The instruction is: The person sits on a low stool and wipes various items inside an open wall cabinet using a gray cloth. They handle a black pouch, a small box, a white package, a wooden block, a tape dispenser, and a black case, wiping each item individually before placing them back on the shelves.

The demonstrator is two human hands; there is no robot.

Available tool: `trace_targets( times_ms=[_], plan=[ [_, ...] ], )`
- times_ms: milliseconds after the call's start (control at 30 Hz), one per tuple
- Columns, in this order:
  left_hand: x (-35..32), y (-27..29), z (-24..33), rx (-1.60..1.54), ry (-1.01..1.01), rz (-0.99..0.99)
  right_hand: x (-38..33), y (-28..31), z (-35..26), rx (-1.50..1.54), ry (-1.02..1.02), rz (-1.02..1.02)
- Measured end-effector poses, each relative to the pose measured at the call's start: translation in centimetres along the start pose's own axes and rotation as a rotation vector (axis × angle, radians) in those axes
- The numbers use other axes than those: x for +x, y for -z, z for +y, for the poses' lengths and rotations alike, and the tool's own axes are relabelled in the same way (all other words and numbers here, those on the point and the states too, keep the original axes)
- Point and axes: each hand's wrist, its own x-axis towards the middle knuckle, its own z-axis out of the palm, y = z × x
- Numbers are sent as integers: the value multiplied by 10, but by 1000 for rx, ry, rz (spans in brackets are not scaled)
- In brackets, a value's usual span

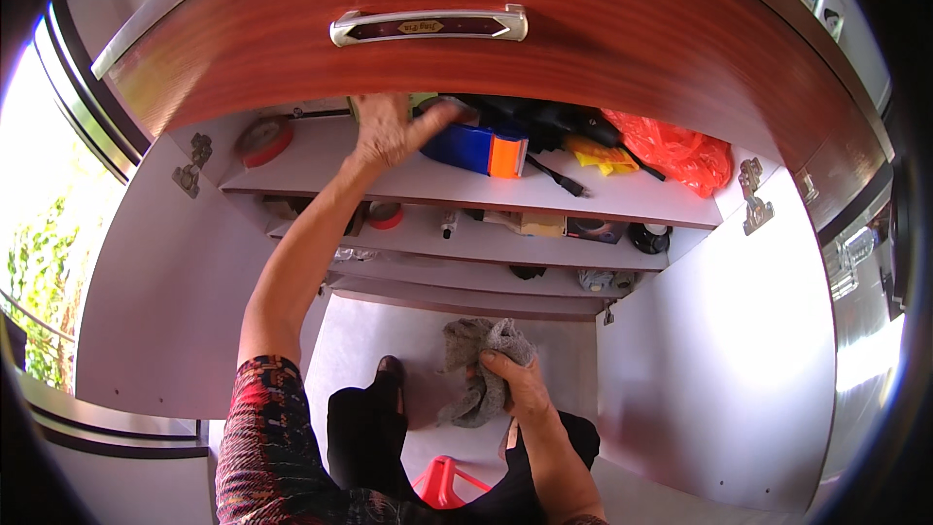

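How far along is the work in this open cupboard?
Done: both cupboard doors stand open. In hand: the left hand reaches onto the top shelf beside a blue and orange tool, while the right hand grips a grey rag lower down. Left: the shelves hold tape rolls, an orange bag and other clutter.

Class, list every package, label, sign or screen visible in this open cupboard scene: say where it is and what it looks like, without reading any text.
Blue box with orange end: top shelf, right beside the left hand; rectangular.
Orange-red plastic bag: top shelf, right end; crumpled.
Yellow packet: top shelf, between box and bag; crinkled.
Handle badge: middle of the metal drawer handle; small gold diamond on a dark strip.
No screens in view.
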Motion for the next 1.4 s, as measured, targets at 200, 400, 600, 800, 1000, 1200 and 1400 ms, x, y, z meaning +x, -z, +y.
trace_targets(
  times_ms=[200,400,600,800,1000,1200,1400],
  plan=[
    [-16,9,37,-176,-64,-292,1,2,5,-8,16,-18],
    [-34,18,73,-211,-198,-158,-2,3,4,6,39,20],
    [-16,-8,100,-261,-168,-145,-4,3,2,-48,57,-4],
    [0,-43,116,-186,-54,-100,-7,1,-2,-20,99,-48],
    [-2,-40,125,-198,-70,-26,-5,-2,-1,-63,111,-9],
    [-7,-16,67,4,114,22,-7,4,-2,-79,113,2],
    [1,-16,-53,303,-31,-157,2,-2,8,-113,87,-41]
  ],
)
